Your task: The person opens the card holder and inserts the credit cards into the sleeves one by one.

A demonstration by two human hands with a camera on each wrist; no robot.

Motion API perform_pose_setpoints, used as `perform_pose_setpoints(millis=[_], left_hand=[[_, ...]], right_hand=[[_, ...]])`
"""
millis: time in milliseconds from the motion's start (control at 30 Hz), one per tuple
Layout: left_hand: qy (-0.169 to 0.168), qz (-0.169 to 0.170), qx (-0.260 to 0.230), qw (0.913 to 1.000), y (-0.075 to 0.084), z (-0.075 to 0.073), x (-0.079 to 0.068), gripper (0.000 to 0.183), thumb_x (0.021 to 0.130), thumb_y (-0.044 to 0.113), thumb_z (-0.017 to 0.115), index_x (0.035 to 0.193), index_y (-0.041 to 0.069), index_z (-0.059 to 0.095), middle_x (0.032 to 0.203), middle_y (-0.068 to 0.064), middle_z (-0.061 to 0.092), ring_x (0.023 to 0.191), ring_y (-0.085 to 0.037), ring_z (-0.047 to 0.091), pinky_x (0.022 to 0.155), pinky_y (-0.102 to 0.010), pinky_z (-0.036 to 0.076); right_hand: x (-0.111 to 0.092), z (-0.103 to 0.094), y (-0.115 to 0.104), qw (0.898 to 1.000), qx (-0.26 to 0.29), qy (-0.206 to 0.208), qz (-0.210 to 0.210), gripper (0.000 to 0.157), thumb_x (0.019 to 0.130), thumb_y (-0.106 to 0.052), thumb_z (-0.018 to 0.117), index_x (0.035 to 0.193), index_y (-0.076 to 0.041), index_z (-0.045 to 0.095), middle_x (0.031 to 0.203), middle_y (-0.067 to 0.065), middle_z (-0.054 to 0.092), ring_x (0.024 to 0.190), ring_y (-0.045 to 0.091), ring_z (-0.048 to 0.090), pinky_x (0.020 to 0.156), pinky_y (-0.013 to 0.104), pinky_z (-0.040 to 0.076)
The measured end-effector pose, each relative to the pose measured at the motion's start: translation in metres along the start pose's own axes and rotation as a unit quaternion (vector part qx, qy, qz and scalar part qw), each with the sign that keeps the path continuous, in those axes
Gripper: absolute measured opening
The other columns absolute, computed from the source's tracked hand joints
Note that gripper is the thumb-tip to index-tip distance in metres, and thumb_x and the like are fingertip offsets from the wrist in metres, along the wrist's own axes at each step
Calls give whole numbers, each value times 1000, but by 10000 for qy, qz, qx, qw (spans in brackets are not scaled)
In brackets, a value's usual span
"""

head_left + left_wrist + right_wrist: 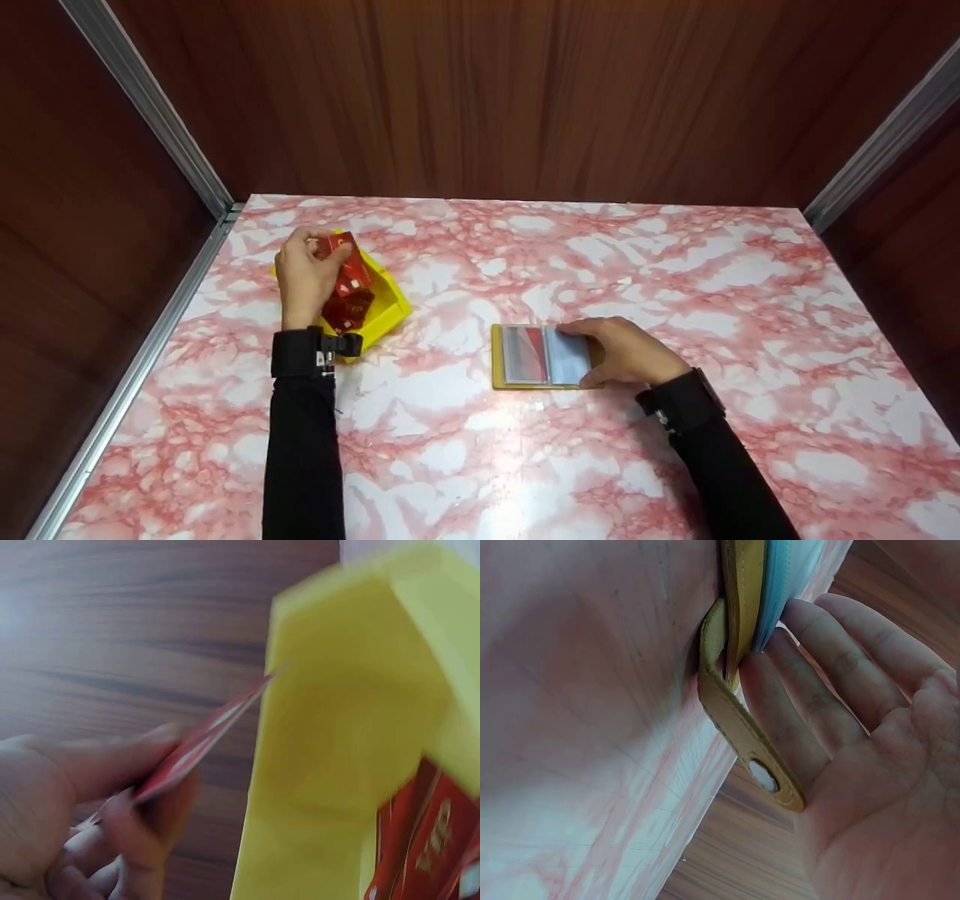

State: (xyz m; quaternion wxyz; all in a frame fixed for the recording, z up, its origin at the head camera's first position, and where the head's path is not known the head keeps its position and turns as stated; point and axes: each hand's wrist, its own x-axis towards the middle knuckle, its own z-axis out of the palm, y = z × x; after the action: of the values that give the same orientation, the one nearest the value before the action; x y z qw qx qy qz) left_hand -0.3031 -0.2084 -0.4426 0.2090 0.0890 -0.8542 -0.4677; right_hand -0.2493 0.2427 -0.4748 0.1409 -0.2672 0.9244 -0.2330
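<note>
Between thumb and fingers my left hand [306, 274] pinches a red card [351, 266], seen nearly edge-on in the left wrist view. It is over a yellow box [390, 304] at the left of the table, where more red cards [346, 311] lie; one shows gold "VIP" lettering in the left wrist view. At the middle, a tan card holder [497, 358] lies spread with clear sleeves, a red and grey card [525, 354] in the left one. My right hand [626, 351] rests at its right side, fingers straight against the sleeve edges. The holder's snap strap [742, 724] sticks out beside them.
The table [450, 457] has a pink and white marbled top. Dark wood panels [480, 97] stand behind it and at both sides, with metal rails [161, 97] at the corners.
</note>
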Motion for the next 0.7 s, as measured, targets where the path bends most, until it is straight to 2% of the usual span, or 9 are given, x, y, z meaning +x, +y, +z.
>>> perform_pose_setpoints(millis=[100, 167, 200, 300, 400, 533, 700], left_hand=[[283, 142, -269, 9991, 1, 4, 2, 27, 109, 18, 52, 128, 0, 56, 103, -22, 60, 87, -35, 56, 82, -37, 43], [494, 177, -284, 9982, 1, 8, 3, 28, 111, 17, 43, 131, -3, 50, 115, -24, 62, 101, -38, 60, 93, -42, 47], [600, 149, -250, 9978, 1, 9, 4, 29, 112, 17, 41, 132, -4, 48, 120, -25, 63, 107, -40, 61, 97, -46, 48], [852, 124, -127, 9962, 1, 11, 6, 33, 112, 19, 44, 129, -9, 47, 121, -33, 63, 115, -47, 62, 103, -53, 49], [983, 53, -1, 9951, 0, 13, 6, 35, 111, 20, 45, 123, -12, 49, 106, -35, 63, 107, -51, 63, 98, -56, 50], [1074, -79, 88, 9941, 2, 15, 5, 36, 112, 21, 40, 114, -12, 54, 86, -26, 56, 99, -52, 62, 90, -57, 49], [1013, -192, 83, 9946, 12, 24, 0, 37, 112, 21, 36, 104, -9, 54, 79, -18, 48, 93, -51, 62, 84, -55, 48]], right_hand=[[0, 0, 0, 10000, 10, -5, 10, 81, 77, -11, 92, 148, -3, 55, 148, 17, 59, 137, 38, 53, 112, 54, 45], [-1, 0, 0, 10000, 35, -8, 15, 81, 77, -11, 91, 149, -4, 55, 148, 17, 59, 138, 39, 53, 112, 54, 45], [-1, 0, 0, 10000, 58, -7, 22, 81, 77, -11, 91, 149, -4, 55, 148, 17, 58, 138, 39, 53, 112, 54, 45], [-1, 0, 0, 9999, 104, 22, 41, 81, 76, -10, 92, 148, -4, 55, 147, 17, 59, 137, 37, 54, 112, 53, 45], [0, 0, 0, 9998, 153, 61, 70, 81, 75, -10, 93, 147, -4, 56, 147, 16, 60, 136, 36, 55, 111, 53, 45], [0, 0, 0, 9998, 178, 86, 59, 81, 74, -9, 93, 147, -4, 57, 146, 16, 60, 136, 36, 55, 111, 53, 45], [0, 0, 0, 9999, 141, 69, 62, 81, 74, -10, 93, 147, -4, 57, 147, 17, 60, 136, 37, 54, 112, 53, 45]])
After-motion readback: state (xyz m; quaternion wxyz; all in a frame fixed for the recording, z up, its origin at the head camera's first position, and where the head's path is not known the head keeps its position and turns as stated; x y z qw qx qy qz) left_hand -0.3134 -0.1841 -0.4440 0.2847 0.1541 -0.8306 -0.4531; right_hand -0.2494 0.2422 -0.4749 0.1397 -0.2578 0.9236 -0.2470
